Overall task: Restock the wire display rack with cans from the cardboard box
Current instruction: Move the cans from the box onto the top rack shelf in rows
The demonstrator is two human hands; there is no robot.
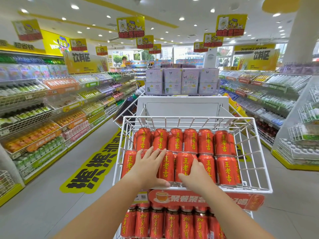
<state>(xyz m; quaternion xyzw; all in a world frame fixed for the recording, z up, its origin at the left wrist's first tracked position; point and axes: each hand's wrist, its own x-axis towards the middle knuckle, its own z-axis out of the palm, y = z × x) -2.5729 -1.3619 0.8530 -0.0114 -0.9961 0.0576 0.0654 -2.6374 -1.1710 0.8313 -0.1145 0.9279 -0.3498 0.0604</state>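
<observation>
**Cans in wire rack, both hands on front row**

Rack [259,152]: white wire basket, standing at the end of an aisle, tilting forward toward the viewer. An orange sign [198,200] with a teacup picture is hanging along its front edge.

Cans [189,142]: red with yellow characters, lying in two rows across the basket, tops pointing away. The upper row is showing six cans side by side; the lower row is running from the left wall to near the right wall, partly hidden by the hands.

Left hand [148,163]: lying flat over the lower row left of centre, fingers [155,153] spreading open and reaching up to the seam between the two rows, thumb resting along the front wire. Not gripping anything.

Right hand [195,175]: lying over the lower row just right of centre, fingers loosely open and pressing on a can's face, thumb pointing left along the front wire. Not closing around any can.

Lower tier [164,223]: further red cans with darker tops, standing upright in a row beneath the sign.

Boxes [181,81]: pale lilac cartons sitting in a row on the white unit behind the basket.

Shelves [43,118]: drinks shelving running along both sides of the aisle. Yellow lettering [96,163] is lying on the floor left of the rack.

Cardboard box: not showing in this view.
</observation>
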